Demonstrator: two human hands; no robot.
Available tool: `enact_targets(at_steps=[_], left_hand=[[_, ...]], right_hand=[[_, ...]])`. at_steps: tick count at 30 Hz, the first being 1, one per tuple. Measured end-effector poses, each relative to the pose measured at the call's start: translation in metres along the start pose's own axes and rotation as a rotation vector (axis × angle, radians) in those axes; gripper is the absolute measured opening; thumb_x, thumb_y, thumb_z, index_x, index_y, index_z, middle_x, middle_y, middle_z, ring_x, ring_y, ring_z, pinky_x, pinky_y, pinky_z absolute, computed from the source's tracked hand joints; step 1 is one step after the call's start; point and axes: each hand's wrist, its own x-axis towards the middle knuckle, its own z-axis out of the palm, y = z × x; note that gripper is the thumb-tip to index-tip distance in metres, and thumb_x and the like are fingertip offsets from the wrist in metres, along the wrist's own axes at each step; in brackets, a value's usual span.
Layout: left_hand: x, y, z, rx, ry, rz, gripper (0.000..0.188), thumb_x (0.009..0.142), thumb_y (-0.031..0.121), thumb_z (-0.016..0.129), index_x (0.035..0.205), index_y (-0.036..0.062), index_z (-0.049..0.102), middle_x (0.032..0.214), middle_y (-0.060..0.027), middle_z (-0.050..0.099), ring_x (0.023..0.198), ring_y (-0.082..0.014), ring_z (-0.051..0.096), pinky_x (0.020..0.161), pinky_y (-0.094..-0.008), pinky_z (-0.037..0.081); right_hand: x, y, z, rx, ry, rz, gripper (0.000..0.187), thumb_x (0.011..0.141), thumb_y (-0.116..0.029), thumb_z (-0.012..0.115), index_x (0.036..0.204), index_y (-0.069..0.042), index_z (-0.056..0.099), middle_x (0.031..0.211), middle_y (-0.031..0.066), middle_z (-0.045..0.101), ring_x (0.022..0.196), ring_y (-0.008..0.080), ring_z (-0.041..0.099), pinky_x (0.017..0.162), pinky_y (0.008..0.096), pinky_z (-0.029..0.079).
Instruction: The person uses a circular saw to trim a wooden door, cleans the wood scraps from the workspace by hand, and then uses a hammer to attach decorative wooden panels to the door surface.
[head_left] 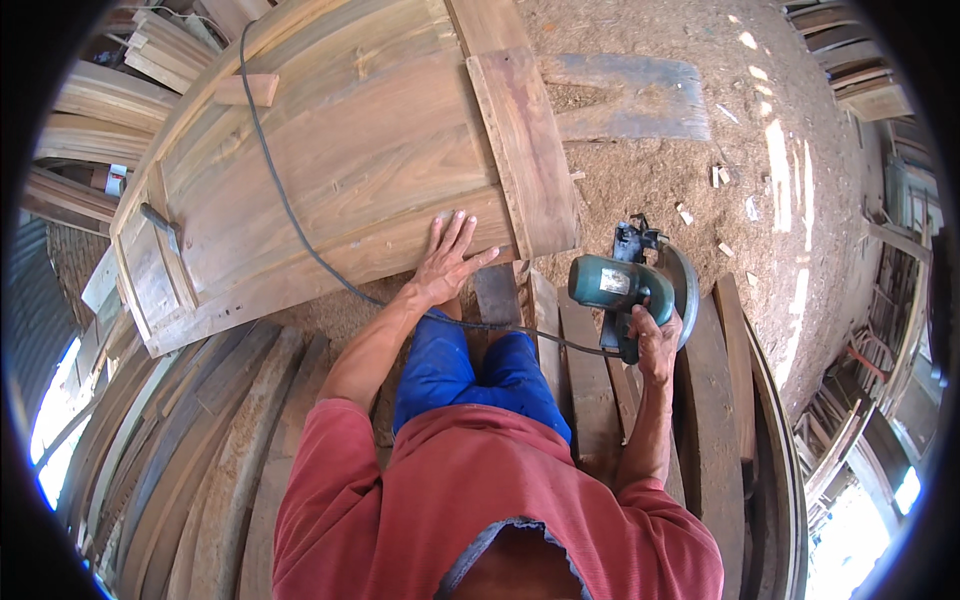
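Your right hand (656,345) grips the green circular saw (642,282) by its handle, to the right of the panelled wooden door (340,180). Your left hand (448,268), well apart, lies with spread fingers on this door. The saw's white label (614,283) is too small for reading.

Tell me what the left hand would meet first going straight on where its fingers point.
Likely the crosswise board at the right end of the wooden panel that the left hand rests on; how high the board stands above the panel is unclear.
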Motion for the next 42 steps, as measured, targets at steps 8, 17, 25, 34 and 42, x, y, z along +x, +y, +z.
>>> enact_targets(at_steps=[8,17,25,34,42], left_hand=[[0.003,0.001,-0.004,-0.023,-0.009,-0.024,0.066,0.083,0.004,0.065,0.139,0.0370,0.059,0.159,-0.0243,0.028,0.148,-0.0462,0.023,0.120,-0.0637,0.013],[0.003,0.004,-0.003,0.016,-0.050,-0.065,0.063,0.087,0.006,0.060,0.139,0.0420,0.058,0.158,-0.0243,0.028,0.147,-0.0454,0.025,0.121,-0.0619,0.012],[0.003,0.005,-0.005,-0.012,-0.034,-0.078,0.073,0.081,0.001,0.063,0.141,0.0429,0.055,0.161,-0.0197,0.026,0.149,-0.0411,0.022,0.122,-0.0600,0.011],[0.012,0.000,-0.029,-0.028,-0.102,-0.485,0.089,0.065,0.037,0.088,0.146,0.0325,0.050,0.163,-0.0236,0.014,0.151,-0.0470,0.006,0.119,-0.0668,0.001],[0.013,-0.002,-0.030,-0.024,-0.184,-0.492,0.105,0.055,0.047,0.092,0.148,0.0298,0.047,0.163,-0.0232,0.010,0.151,-0.0482,0.000,0.117,-0.0686,-0.003]], right_hand=[[-0.011,-0.011,0.004,-0.040,-0.044,-0.035,0.020,0.086,-0.014,0.070,0.101,-0.004,0.059,0.077,-0.0017,0.056,0.066,0.0080,0.053,0.061,0.0252,0.044],[-0.014,-0.015,0.027,-0.199,-0.247,-0.099,0.030,0.085,-0.018,0.071,0.107,0.000,0.060,0.087,0.0028,0.059,0.080,0.0117,0.056,0.073,0.0307,0.049],[-0.020,-0.009,0.046,-0.246,-0.267,-0.131,0.031,0.086,-0.019,0.071,0.108,0.000,0.060,0.084,0.0034,0.059,0.077,0.0140,0.055,0.072,0.0322,0.048],[-0.023,0.007,0.051,-0.279,-0.260,-0.153,0.028,0.084,-0.016,0.069,0.105,0.000,0.059,0.082,0.0057,0.057,0.075,0.0160,0.053,0.071,0.0336,0.048],[-0.029,0.004,0.061,-0.292,-0.319,-0.161,0.027,0.085,-0.017,0.068,0.103,0.001,0.059,0.077,0.0057,0.058,0.072,0.0157,0.053,0.070,0.0332,0.048]])
